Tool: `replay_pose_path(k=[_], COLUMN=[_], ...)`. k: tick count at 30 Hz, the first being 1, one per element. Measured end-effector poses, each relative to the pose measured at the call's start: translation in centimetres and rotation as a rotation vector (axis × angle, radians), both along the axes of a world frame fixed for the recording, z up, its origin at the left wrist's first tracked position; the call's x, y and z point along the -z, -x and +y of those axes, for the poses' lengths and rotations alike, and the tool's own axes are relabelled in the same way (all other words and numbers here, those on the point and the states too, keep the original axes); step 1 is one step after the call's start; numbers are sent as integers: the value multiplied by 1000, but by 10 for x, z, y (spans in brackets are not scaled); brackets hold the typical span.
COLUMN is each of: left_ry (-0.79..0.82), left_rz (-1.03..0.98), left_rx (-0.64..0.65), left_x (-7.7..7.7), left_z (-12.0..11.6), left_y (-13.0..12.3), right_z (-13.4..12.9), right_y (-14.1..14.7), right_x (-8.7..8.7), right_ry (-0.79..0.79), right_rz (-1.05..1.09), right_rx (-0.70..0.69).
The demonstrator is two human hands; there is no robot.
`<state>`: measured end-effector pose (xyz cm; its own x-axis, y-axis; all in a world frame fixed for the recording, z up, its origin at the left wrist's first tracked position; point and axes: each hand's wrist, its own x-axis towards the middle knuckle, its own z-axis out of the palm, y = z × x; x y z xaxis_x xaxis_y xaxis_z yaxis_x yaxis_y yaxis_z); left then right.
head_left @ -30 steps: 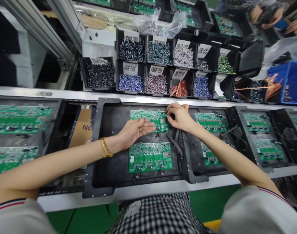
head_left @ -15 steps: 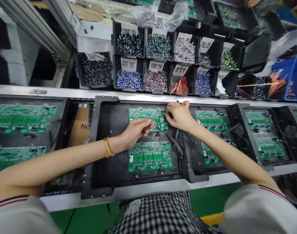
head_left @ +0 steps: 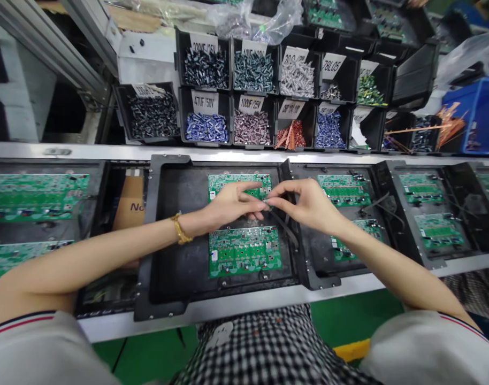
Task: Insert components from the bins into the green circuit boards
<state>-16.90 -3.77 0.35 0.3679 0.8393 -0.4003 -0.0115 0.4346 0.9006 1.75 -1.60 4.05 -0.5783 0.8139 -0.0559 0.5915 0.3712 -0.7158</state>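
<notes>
Black tray [head_left: 178, 267] beneath, your left hand [head_left: 233, 205] and right hand [head_left: 308, 205] meet toward its far right corner, fingertips narrow, contents unclear.

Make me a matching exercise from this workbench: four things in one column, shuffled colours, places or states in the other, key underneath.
1. Right hand
2. Gold bracelet
3. Parts labelled 47UF/50V
4. Brown cardboard

A. Blue
B. Left of the tray under both hands
C. Fingertips close to the left hand's
D. Around the left wrist

1-C, 2-D, 3-A, 4-B
</notes>
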Motion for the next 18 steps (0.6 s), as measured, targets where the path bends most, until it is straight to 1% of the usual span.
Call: replay_pose_path(k=[1,2,4,5,7,8,9,11,14,16,18], left_ry=[-132,-292,-669,-768,-802,-803,-788,-757,-710,-688,-658], left_rz=[92,197,404,481,562,574,584,618,697,703,657], left_rx=[55,78,-15,-57,-102,-112,-111,-99,-85,-101,-159], left_x=[0,1,6,10,20,27,33,43,50,49,44], left_z=[13,30,70,92,132,149,162,182,196,198,198], left_y=[2,3,4,3,-2,-5,-8,-13,-12,-8,-7], right_z=[-6,-13,-31,-40,-56,-62,-67,-71,-71,-70,-70], right_y=[-4,-9,-18,-21,-26,-27,-28,-29,-31,-32,-32], right_x=[-1,-1,3,7,16,21,26,35,44,47,48], right_ry=[-55,-114,-207,-224,-231,-238,-253,-293,-315,-313,-312], right_rz=[-34,-77,-169,-207,-252,-266,-277,-289,-287,-279,-278], right_rx=[11,12,-27,-71,-140,-153,-147,-108,-68,-64,-66])
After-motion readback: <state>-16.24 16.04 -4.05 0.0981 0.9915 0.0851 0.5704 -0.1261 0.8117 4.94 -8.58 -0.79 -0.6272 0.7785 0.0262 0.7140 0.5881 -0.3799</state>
